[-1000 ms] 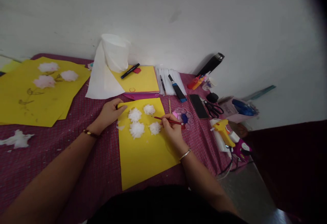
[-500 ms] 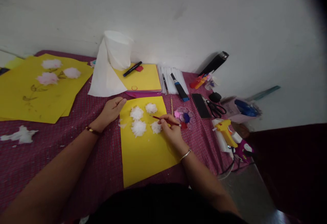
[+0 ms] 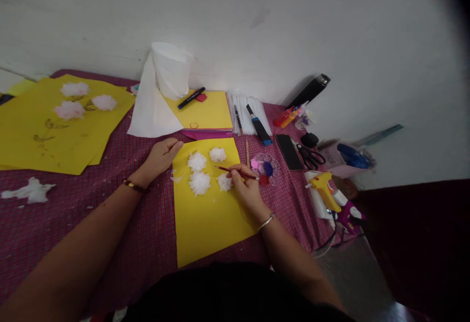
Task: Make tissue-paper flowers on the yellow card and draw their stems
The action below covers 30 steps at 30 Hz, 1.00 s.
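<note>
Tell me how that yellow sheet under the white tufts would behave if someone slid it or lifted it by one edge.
The yellow sheet looks thin and flat, so it would probably flop when lifted. It likely slides easily on the checked cloth; the left hand rests on its corner. The white tufts seem light and may tumble if unglued.

Your left hand [image 3: 161, 154] lies palm down, fingers loosely together and pointing right, arm stretched forward — a thin bracelet on the wrist. Your right hand [image 3: 245, 188] is curled in a writing grip, fingers pinched — wrist bent slightly, a bangle around it.
</note>
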Available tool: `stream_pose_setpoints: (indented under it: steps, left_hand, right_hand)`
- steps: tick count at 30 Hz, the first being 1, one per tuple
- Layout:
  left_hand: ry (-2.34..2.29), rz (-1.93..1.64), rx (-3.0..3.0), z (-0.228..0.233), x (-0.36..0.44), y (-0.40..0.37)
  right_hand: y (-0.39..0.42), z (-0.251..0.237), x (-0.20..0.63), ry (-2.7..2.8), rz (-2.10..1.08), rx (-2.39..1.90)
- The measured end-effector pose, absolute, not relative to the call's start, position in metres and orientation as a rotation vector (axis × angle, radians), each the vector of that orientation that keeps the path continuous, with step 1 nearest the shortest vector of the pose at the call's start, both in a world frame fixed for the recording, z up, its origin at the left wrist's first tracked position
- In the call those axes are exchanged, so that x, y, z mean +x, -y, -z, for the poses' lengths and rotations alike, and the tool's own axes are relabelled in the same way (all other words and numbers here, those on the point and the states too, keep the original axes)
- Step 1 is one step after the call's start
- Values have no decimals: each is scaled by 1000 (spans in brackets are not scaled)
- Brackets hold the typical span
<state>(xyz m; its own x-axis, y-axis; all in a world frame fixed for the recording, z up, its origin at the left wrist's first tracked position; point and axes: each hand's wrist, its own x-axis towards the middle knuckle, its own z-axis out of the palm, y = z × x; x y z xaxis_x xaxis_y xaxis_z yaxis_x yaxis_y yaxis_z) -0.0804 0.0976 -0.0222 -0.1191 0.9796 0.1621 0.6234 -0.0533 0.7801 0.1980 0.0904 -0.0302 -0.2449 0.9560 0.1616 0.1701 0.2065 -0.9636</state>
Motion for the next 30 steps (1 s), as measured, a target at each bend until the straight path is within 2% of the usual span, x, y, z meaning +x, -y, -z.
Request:
stream_pose_setpoints:
  steps: [19, 25, 30]
  left_hand:
    - [-1793, -1005, 1698, 24, -81, -98]
    - [-1788, -1016, 1699, 23, -81, -99]
    - [-1786, -1018, 1720, 26, -82, -99]
  right_hand:
    - [-87, 23, 197, 1707, -1105, -1044]
    - [-89, 17, 198, 1981, -922, -843]
    - [-90, 19, 196, 1997, -890, -851]
